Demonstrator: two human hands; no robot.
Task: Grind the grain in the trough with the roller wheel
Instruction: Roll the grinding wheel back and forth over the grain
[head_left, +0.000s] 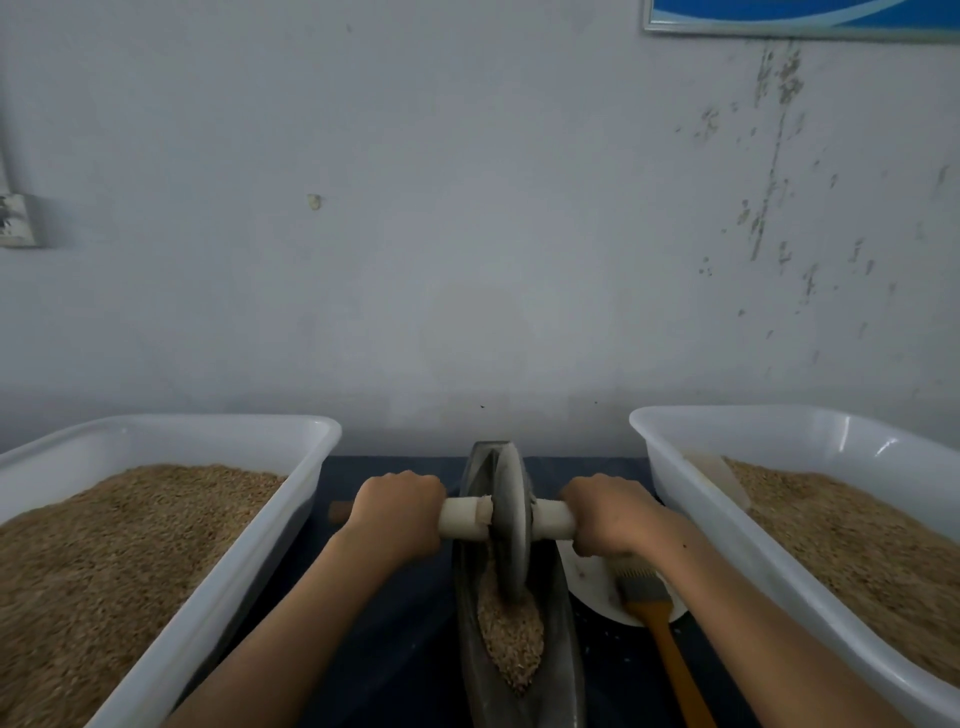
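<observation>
A dark, boat-shaped trough (558, 623) lies lengthwise along the middle of a dark-covered table (405, 639), its far tip near the back edge by the wall and its near end running toward the front edge. The roller wheel (511, 525), a grey disc standing upright on its rim, sits in the far half of the trough, with a pale wooden axle handle (462, 517) passing through its centre. The left hand (397, 512) is curled tightly round the handle on its own side, and the right hand (610, 514) wraps the other end the same way, both close against the disc. The grain (511, 631) is heaped in the trough's near half, just in front of the wheel's rim and touching it. The disc looks like stone or metal, so it is probably heavy and stiff; its weight should do most of the crushing, and the handle ends are the only sensible place to hold, keeping fingers off the rim and the trough walls. The loose, dry grain will likely slide aside or ride up the slopes rather than resist. Even pressure from both hands would keep the wheel from tilting. A white tub (171, 436) of grain sits at the table's left edge and another white tub (675, 467) at the right edge, with a white plate (592, 587) and an orange-handled brush (662, 631) just beside the trough.
</observation>
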